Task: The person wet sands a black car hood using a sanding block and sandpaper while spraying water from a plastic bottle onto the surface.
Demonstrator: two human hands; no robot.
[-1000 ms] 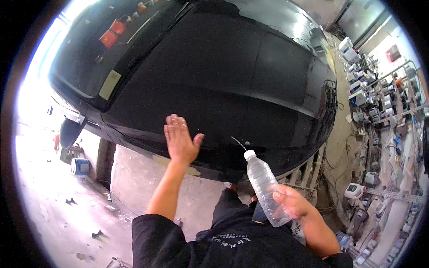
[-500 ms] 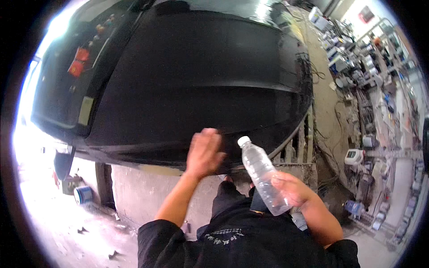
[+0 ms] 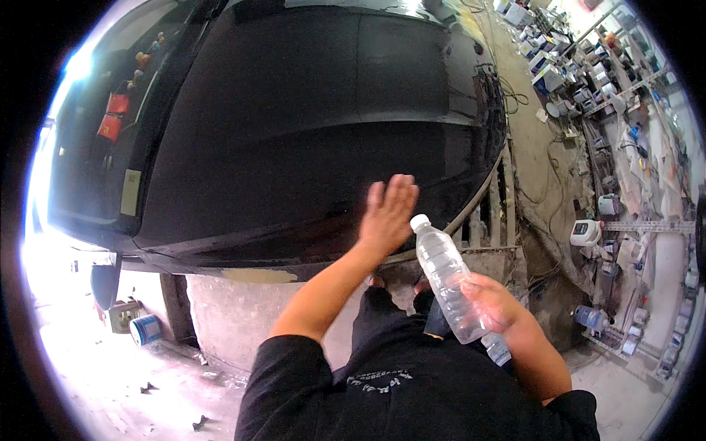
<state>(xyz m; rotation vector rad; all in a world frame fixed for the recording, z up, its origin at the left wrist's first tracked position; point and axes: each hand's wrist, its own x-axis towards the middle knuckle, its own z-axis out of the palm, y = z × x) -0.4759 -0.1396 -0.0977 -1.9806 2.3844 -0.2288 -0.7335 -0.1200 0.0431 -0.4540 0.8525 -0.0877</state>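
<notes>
My left hand lies over the near part of a black car hood, fingers stretched out and holding nothing; whether the palm touches the paint I cannot tell. In my right hand is a clear plastic bottle with a white cap, gripped around its lower half. The bottle tilts up and to the left, its cap just right of my left hand. It looks colourless, and I cannot tell whether liquid is in it. A second clear bottle shows partly behind my right forearm.
The windshield and side mirror are at the left. A bare filler patch marks the near fender. Cans and tools crowd a metal rack on the right, with cables on the floor before it. A blue-and-white bucket lies lower left.
My left hand has moved right and farther over the hood, its fingers now stretched out. The bottle in my right hand has shifted slightly right. The view has shifted a little.
</notes>
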